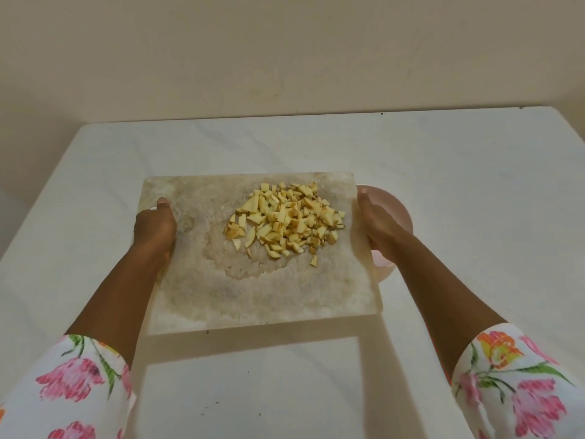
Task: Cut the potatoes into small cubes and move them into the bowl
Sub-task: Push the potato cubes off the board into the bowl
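clamping left hand (pixel 155 229), right hand (pixel 376 223) on pale rectangular cutting board (pixel 253 296) | needing slow tipping of yellow potato cubes (pixel 288 223) into round pink bowl (pixel 399 208) (half hidden)

potato cubes (pixel 286 221), between left grip (pixel 155 228) and right grip (pixel 375 220): pale yellow, some brown-tan skin edges. cutting board (pixel 253 296): off-white/grey, mottled, brownish stains, darker wet patch under the cubes. bowl (pixel 399 204), just outside right grip: pale pink. worktop (pixel 443 172): white, faint grey marbling, few dark specks. sleeves (pixel 72 384): white floral print, pink and orange flowers, green stems. wall (pixel 285 42): plain cream-beige.
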